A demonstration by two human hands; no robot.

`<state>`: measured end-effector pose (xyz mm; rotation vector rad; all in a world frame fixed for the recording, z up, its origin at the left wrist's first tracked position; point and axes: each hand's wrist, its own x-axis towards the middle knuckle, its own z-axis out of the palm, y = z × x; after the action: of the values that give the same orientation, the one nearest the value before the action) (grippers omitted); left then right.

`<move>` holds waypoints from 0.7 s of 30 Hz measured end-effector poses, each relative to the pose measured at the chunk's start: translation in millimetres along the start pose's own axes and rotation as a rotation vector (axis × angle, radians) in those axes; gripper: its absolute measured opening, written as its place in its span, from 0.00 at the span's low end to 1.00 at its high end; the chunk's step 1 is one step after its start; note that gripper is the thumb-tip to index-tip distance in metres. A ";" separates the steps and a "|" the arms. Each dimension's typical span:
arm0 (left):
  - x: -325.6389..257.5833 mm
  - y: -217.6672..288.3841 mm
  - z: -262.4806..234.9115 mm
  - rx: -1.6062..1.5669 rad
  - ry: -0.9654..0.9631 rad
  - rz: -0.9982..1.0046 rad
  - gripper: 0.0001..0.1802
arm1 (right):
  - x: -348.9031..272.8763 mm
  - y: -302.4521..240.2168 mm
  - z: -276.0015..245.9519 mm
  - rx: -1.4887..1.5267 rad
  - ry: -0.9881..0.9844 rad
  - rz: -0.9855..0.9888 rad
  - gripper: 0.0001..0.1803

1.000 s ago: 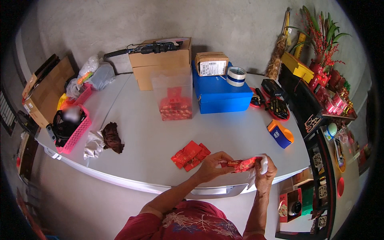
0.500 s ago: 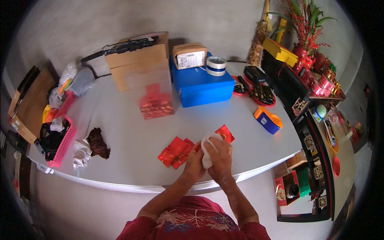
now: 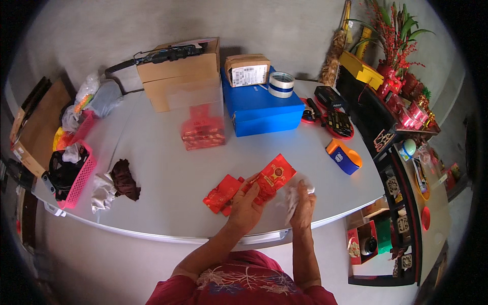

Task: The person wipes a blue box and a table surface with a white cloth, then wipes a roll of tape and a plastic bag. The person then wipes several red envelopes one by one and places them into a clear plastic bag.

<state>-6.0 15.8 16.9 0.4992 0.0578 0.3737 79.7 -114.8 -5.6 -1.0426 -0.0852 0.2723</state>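
A red envelope [image 3: 276, 177] with gold print is gripped in my left hand [image 3: 244, 212], tilted up to the right over the front of the table. Just right of it, my right hand [image 3: 304, 209] is closed on a crumpled white cloth [image 3: 291, 200], slightly blurred. A few more red envelopes [image 3: 219, 194] lie overlapping on the table, left of my left hand and partly behind it. Farther back stands a clear plastic box [image 3: 199, 107] with red packets inside.
Behind are a blue box [image 3: 265, 113] bearing a small carton [image 3: 247, 71] and tape rolls [image 3: 281, 84], and a large cardboard box [image 3: 178, 76]. An orange-and-blue band [image 3: 344, 156] lies right. Brown cloth [image 3: 124, 181] and a pink basket [image 3: 81, 178] sit left.
My right hand with the white cloth has moved right, off the red envelope. The envelope in my left hand is now raised with its printed face uncovered.
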 end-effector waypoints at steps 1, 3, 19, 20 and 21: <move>1.6 -2.9 -4.3 0.019 0.002 -0.020 0.17 | -10.0 -5.7 7.4 0.086 -0.051 0.079 0.09; 1.6 -8.5 -9.7 0.062 0.003 -0.065 0.17 | -20.6 -16.5 32.7 0.103 -0.091 -0.020 0.09; -3.8 -1.9 -10.0 0.110 0.162 -0.156 0.16 | -39.8 -16.9 21.5 -1.351 -0.419 -0.835 0.34; -5.1 -3.9 -9.2 0.252 0.182 -0.110 0.16 | -42.0 -18.9 21.3 -1.306 -0.469 -0.817 0.34; -5.8 -4.6 -8.5 0.394 0.199 -0.062 0.16 | -43.7 -22.6 20.2 -1.261 -0.517 -0.801 0.34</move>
<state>-11.1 13.8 7.0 0.8461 0.3436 0.3507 37.8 -120.1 26.6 -2.0388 -1.2384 -0.3234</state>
